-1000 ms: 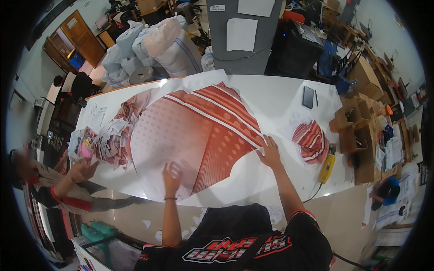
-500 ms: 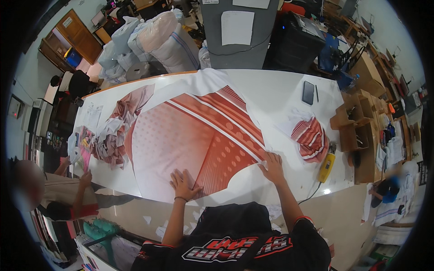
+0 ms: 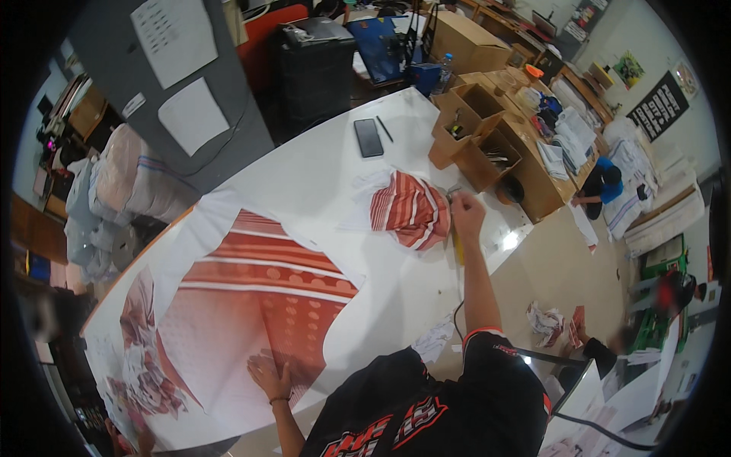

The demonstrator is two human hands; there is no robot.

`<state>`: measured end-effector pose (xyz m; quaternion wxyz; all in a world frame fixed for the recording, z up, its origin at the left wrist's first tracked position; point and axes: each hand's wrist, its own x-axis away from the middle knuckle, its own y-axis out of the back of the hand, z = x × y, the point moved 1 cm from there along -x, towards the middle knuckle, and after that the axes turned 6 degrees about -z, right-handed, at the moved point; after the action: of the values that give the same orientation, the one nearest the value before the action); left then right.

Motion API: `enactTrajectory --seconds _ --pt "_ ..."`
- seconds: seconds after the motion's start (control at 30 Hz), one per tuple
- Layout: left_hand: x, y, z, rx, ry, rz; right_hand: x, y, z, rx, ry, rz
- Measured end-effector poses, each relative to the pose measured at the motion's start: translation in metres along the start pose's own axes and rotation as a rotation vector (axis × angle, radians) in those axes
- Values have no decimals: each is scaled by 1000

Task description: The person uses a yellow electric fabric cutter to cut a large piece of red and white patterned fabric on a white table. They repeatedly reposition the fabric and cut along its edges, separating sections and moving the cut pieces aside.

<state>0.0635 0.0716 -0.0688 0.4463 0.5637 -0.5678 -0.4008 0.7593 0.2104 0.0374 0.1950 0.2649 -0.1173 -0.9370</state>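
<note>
A wide fabric piece [image 3: 236, 274], red-orange with white stripes and dots and fading to pale pink, lies spread on the white table. My left hand [image 3: 269, 378] rests flat on its near part, fingers apart. At the right, my right hand [image 3: 467, 215] is closed at the head end of a yellow corded power tool [image 3: 458, 247], whose body is mostly covered by the hand and wrist. Just left of that hand lies a crumpled red-and-white striped cloth [image 3: 410, 209].
A phone [image 3: 368, 138] and a black pen [image 3: 385, 129] lie toward the far edge. Cardboard boxes [image 3: 487, 160] border the table's right side. Crumpled fabric scraps [image 3: 145, 365] lie at the left. The tool's cord [image 3: 457, 318] hangs over the near edge.
My view has turned to the right. My right hand has left the edge of the spread fabric and moved right to the yellow tool. My left hand stays on the fabric.
</note>
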Motion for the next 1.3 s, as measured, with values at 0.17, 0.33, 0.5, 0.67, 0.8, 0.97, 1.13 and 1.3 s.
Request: enactTrajectory --seconds 0.17,0.33,0.5,0.67,0.8,0.97,1.13,1.3 --pt "-26 -1 -19 50 -21 -16 -124 -3 -21 221 84 -8" --pt "-31 4 -40 238 80 -100 -200 -53 10 535 170 160" --pt "-11 -2 -45 339 140 -130 -237 -99 -8 635 382 372" --pt "0 10 -45 215 163 -187 -262 -88 -51 678 402 528" --pt "31 9 -30 280 284 -332 -264 -104 -32 736 430 557" --pt "59 15 -14 339 327 -475 -247 -86 3 697 446 373" --pt "76 15 28 361 353 -628 -89 -116 108 144 394 518" --pt "74 43 87 590 486 -755 235 -181 238 -470 -82 1273"
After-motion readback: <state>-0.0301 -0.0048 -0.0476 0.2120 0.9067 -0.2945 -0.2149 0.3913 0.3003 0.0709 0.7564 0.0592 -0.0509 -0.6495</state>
